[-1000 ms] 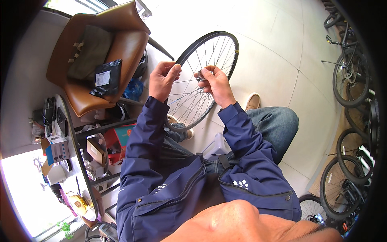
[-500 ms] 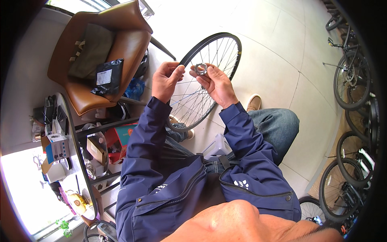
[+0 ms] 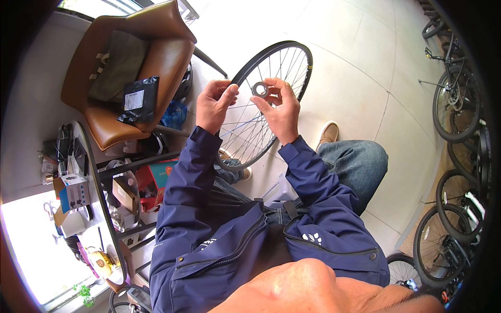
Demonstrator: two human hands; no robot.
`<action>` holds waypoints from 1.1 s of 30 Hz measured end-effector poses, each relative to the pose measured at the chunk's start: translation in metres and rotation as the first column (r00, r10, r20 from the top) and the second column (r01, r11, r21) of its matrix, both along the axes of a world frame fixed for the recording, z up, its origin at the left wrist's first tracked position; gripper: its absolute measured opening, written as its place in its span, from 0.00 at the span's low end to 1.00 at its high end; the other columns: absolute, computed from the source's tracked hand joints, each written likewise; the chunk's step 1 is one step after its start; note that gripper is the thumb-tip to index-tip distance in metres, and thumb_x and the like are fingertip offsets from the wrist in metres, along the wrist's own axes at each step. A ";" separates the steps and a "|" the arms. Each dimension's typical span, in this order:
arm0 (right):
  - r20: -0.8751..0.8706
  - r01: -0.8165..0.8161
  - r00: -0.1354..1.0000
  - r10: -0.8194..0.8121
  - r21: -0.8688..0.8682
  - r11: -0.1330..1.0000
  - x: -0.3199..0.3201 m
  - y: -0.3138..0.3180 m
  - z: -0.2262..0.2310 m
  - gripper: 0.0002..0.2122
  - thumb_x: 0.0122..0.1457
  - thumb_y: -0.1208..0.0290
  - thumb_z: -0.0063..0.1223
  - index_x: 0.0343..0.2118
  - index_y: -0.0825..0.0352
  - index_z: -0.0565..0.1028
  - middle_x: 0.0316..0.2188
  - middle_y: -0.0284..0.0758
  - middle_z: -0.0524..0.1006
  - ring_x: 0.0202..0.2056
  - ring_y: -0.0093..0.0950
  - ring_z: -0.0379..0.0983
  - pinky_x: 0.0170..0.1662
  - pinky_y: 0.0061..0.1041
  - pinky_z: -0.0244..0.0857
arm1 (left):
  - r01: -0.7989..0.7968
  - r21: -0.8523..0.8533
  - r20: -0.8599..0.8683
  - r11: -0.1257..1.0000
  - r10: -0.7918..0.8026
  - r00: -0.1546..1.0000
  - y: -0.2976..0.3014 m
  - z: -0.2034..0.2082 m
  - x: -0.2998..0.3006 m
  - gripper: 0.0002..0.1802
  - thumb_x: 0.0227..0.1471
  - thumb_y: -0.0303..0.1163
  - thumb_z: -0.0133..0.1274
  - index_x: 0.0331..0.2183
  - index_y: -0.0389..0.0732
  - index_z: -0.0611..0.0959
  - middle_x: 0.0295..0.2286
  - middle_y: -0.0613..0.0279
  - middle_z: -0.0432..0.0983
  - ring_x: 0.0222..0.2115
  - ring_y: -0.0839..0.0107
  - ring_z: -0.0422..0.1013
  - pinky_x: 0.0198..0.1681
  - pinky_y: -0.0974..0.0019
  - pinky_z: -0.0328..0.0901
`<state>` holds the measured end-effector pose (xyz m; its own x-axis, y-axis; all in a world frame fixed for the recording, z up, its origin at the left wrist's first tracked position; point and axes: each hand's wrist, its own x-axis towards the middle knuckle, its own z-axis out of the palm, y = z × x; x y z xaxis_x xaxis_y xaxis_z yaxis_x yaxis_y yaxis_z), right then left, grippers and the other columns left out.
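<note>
A bare black-rimmed bicycle wheel (image 3: 267,51) with thin spokes stands tilted in front of me, no tire on it. My left hand (image 3: 215,105) is closed around its left side, thumb against curled fingers, and covers that stretch of rim. In my right hand (image 3: 282,109) I pinch a small dark metal ring (image 3: 260,89) between thumb and fingers, its open centre facing me. It is held up in front of the spokes, apart from my left hand. The wheel's hub is hidden behind my right hand.
At left a brown chair (image 3: 172,57) carries a black plastic package (image 3: 140,99). Below it, a table (image 3: 107,208) holds boxes and loose items. A translucent plastic stool or bin (image 3: 281,190) sits between my legs. Several bicycles (image 3: 454,104) line the right side.
My right hand has turned over, palm side no longer up, and the ring has rotated with it to show a darker face. My left hand and the wheel stay almost still.
</note>
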<state>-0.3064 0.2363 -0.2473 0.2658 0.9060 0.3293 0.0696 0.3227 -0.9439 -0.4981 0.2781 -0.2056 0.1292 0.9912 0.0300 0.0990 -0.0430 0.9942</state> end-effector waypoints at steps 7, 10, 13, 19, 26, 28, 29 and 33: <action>0.120 0.119 0.984 -0.132 0.109 0.987 -0.003 -0.002 0.006 0.27 0.52 0.75 0.78 0.54 0.65 0.74 0.46 0.36 0.79 0.40 0.25 0.83 0.43 0.25 0.81 | 0.008 0.013 -0.037 1.000 -0.008 0.999 0.001 -0.002 -0.002 0.19 0.65 0.39 0.64 0.47 0.34 0.82 0.36 0.56 0.85 0.35 0.74 0.81 0.42 0.70 0.77; 0.153 0.139 0.976 -0.155 0.110 0.984 -0.002 -0.002 0.009 0.27 0.51 0.73 0.79 0.52 0.64 0.74 0.43 0.35 0.77 0.39 0.25 0.84 0.40 0.24 0.81 | 0.012 0.020 -0.040 1.000 -0.011 0.999 0.001 -0.002 -0.002 0.18 0.66 0.39 0.62 0.47 0.34 0.82 0.36 0.57 0.85 0.35 0.73 0.82 0.42 0.70 0.77; 0.171 0.144 0.971 -0.165 0.127 0.981 -0.001 -0.003 0.011 0.27 0.51 0.73 0.79 0.52 0.64 0.74 0.44 0.35 0.76 0.38 0.25 0.85 0.40 0.23 0.80 | 0.015 0.018 -0.033 1.000 -0.014 0.999 0.001 -0.002 -0.002 0.18 0.66 0.39 0.62 0.47 0.34 0.82 0.36 0.57 0.85 0.35 0.73 0.81 0.42 0.70 0.77; 0.184 0.143 0.968 -0.170 0.149 0.978 -0.001 -0.004 0.015 0.26 0.52 0.74 0.78 0.52 0.64 0.74 0.46 0.36 0.75 0.38 0.24 0.85 0.40 0.23 0.80 | 0.012 0.013 -0.033 1.000 -0.012 0.999 0.001 -0.002 -0.002 0.17 0.66 0.38 0.62 0.47 0.34 0.82 0.36 0.57 0.85 0.35 0.73 0.81 0.42 0.70 0.77; 0.216 0.147 0.960 -0.177 0.149 0.978 0.000 -0.006 0.018 0.26 0.51 0.73 0.78 0.52 0.64 0.74 0.45 0.35 0.75 0.38 0.24 0.85 0.40 0.23 0.80 | 0.013 0.014 -0.024 1.000 -0.012 1.000 0.001 -0.003 -0.002 0.17 0.66 0.37 0.62 0.48 0.34 0.82 0.36 0.57 0.85 0.35 0.73 0.81 0.42 0.70 0.77; 0.260 0.146 0.948 -0.183 0.153 0.977 0.001 -0.007 0.019 0.26 0.52 0.73 0.78 0.52 0.64 0.74 0.45 0.35 0.75 0.38 0.24 0.85 0.41 0.22 0.80 | 0.011 0.013 -0.027 1.000 -0.010 1.000 0.001 -0.003 -0.002 0.17 0.66 0.37 0.62 0.47 0.34 0.82 0.36 0.57 0.85 0.35 0.74 0.81 0.42 0.70 0.77; 0.260 0.143 0.948 -0.181 0.158 0.977 0.000 -0.006 0.019 0.26 0.52 0.73 0.78 0.51 0.64 0.74 0.45 0.35 0.75 0.38 0.24 0.85 0.41 0.22 0.80 | 0.008 0.010 -0.029 1.000 -0.008 1.000 0.001 -0.003 -0.002 0.17 0.66 0.37 0.62 0.47 0.34 0.82 0.36 0.57 0.85 0.35 0.74 0.81 0.41 0.70 0.77; 0.111 0.113 0.986 -0.128 0.132 0.985 -0.002 -0.003 0.014 0.22 0.55 0.72 0.76 0.50 0.65 0.76 0.44 0.35 0.78 0.37 0.22 0.82 0.39 0.25 0.79 | 0.011 0.001 -0.007 1.000 -0.011 1.000 0.000 -0.002 -0.001 0.16 0.66 0.36 0.62 0.47 0.34 0.82 0.36 0.57 0.85 0.35 0.74 0.81 0.41 0.71 0.77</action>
<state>-0.3089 0.2330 -0.2329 0.3229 0.8197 0.4731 0.2243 0.4194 -0.8797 -0.4996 0.2784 -0.2078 0.1399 0.9897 0.0296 0.1052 -0.0446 0.9934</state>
